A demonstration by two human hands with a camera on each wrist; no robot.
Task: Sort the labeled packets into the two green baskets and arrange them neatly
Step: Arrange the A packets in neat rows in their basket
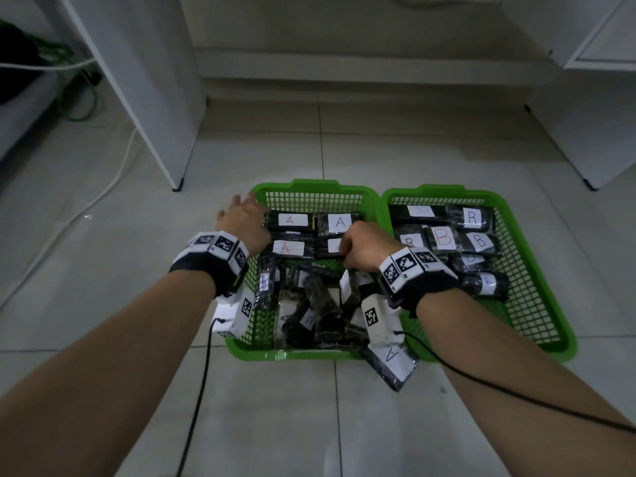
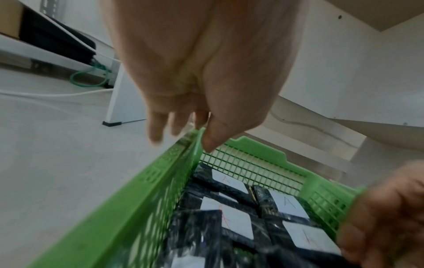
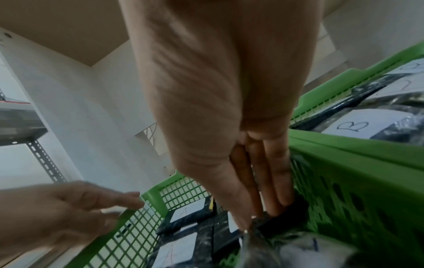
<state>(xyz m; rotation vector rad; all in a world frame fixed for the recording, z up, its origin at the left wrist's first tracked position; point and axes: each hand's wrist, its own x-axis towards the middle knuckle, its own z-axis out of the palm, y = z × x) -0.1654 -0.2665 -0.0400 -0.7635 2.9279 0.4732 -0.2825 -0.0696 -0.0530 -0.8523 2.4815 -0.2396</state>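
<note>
now, right hand (image 1: 361, 244) pinching packet (image 3: 294, 208), left hand (image 1: 246, 222) at basket (image 1: 303, 186) rim

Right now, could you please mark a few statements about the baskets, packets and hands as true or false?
1. The left basket holds A packets. True.
2. The right basket is empty. False: it holds B packets.
3. One loose A packet lies outside the baskets. True.
4. The right hand is over the right basket. False: it reaches into the left basket, fingers pinching a packet.
5. The left hand holds a packet. False: it holds nothing, at the left basket's far corner.
</note>
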